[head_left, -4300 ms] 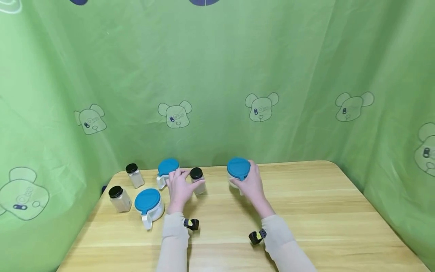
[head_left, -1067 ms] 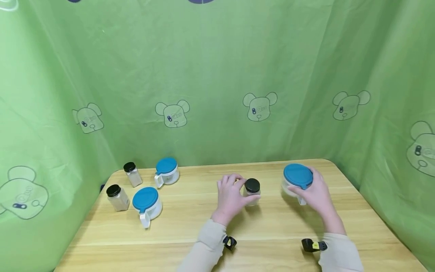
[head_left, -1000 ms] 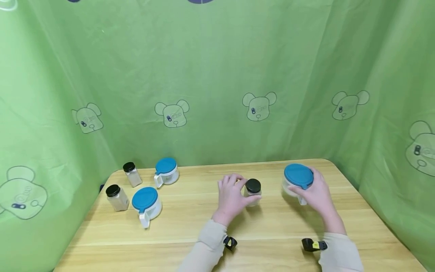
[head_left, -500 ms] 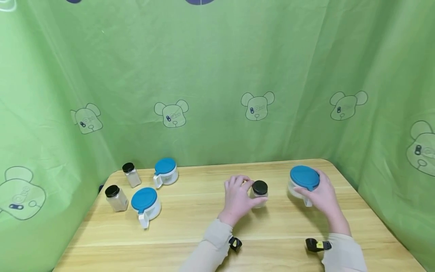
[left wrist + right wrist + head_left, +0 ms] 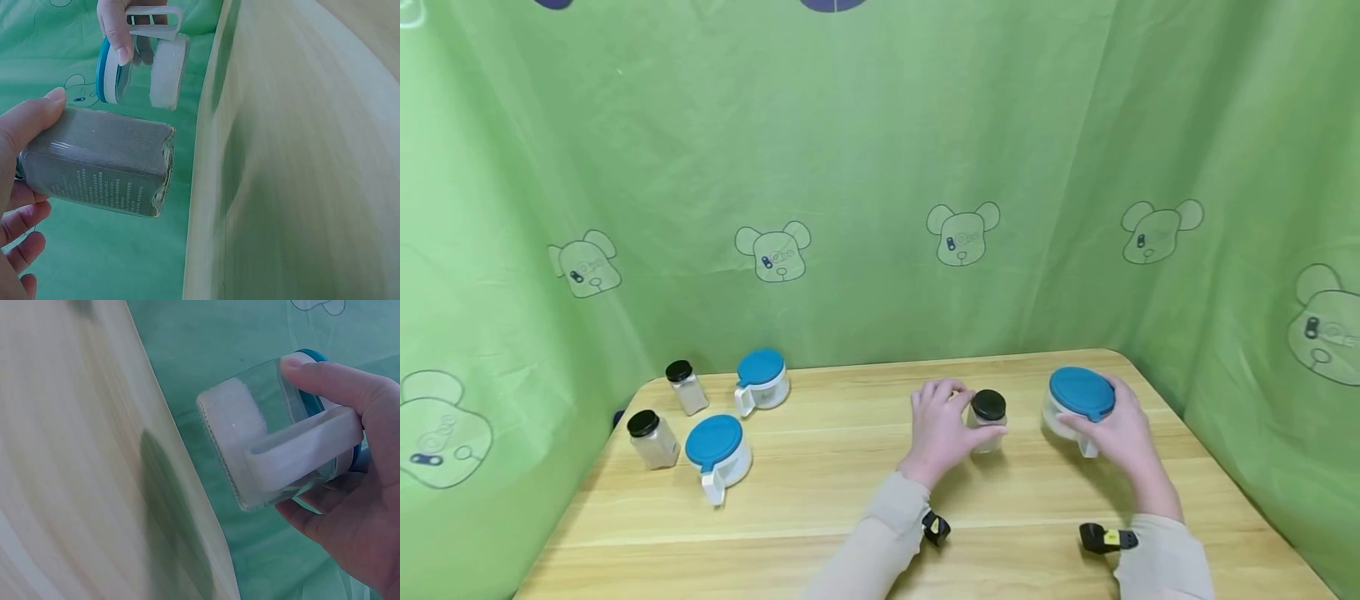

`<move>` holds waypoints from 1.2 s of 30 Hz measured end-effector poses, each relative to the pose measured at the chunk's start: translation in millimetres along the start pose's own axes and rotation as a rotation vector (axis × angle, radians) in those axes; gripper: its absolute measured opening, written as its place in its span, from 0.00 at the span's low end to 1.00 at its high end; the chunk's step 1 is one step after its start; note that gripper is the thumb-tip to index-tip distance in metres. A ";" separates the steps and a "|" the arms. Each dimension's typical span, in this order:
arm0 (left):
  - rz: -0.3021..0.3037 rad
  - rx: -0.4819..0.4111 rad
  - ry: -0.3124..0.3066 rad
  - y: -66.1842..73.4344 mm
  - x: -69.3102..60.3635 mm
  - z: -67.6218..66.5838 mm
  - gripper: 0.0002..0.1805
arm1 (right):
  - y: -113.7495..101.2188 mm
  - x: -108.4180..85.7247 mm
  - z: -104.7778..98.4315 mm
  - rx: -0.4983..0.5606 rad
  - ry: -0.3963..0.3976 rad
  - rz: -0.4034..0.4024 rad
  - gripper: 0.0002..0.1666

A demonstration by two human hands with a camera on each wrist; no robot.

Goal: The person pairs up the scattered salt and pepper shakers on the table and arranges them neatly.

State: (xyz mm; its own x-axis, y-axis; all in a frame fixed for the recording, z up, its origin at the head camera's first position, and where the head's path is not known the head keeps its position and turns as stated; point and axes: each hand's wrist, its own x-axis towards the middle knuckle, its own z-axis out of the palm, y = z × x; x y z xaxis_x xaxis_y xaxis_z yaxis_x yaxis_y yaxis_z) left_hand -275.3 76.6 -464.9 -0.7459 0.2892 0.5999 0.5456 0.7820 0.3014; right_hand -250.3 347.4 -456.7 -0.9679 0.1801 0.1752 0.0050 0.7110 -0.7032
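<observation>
My left hand [image 5: 942, 429] grips a square clear spice jar [image 5: 988, 407] by its upper part, thumb on one side and fingers on the other. In the left wrist view the spice jar [image 5: 100, 161] holds greyish powder and has printed text; its base is off the wooden table. To the right, my right hand [image 5: 1122, 429] holds a round clear seasoning pot [image 5: 1081, 392] near its blue lid. White grains fill the lower part of that seasoning pot [image 5: 234, 419] in the right wrist view, and its white handle [image 5: 303, 450] faces the camera. It too hangs above the table.
At the table's left stand two black-lidded spice jars, the rear one [image 5: 691, 394] and the front one [image 5: 657, 443]. Two blue-lidded pots stand beside them, one behind [image 5: 763, 379] and one in front [image 5: 718, 450]. Green cloth [image 5: 865, 167] hangs around the wooden table [image 5: 820, 500].
Over four seconds both hands have moved right from mid-table, the left with the spice jar, the right with the seasoning pot. In the last second they shift slightly further right.
</observation>
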 end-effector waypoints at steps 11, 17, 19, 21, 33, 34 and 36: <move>-0.018 0.003 -0.052 16.9 14.2 9.1 0.37 | 7.7 0.9 -10.8 -0.025 -0.011 0.028 0.66; -0.031 0.008 -0.061 22.5 18.4 14.4 0.36 | 11.9 1.3 -11.6 -0.032 -0.018 0.035 0.66; -0.035 0.007 -0.074 24.0 19.2 16.9 0.37 | 13.5 0.7 -11.6 -0.030 -0.026 0.043 0.66; -0.034 0.002 -0.082 25.6 20.6 18.7 0.37 | 14.6 0.3 -11.7 -0.026 -0.032 0.051 0.66; -0.012 0.001 -0.059 34.5 28.3 32.1 0.36 | 25.6 0.6 -8.1 -0.015 -0.023 0.050 0.66; -0.010 -0.001 -0.056 35.0 28.6 33.3 0.36 | 25.9 0.6 -7.6 -0.015 -0.024 0.051 0.66; -0.006 0.005 -0.050 35.8 29.1 35.7 0.36 | 26.4 0.6 -6.9 -0.010 -0.031 0.058 0.66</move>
State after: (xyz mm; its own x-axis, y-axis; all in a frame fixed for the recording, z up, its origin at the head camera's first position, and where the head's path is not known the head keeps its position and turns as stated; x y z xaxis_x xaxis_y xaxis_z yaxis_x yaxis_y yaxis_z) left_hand -291.1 132.8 -463.2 -0.7672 0.3120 0.5604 0.5395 0.7864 0.3008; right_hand -249.0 371.0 -470.4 -0.9732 0.2002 0.1134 0.0633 0.7067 -0.7046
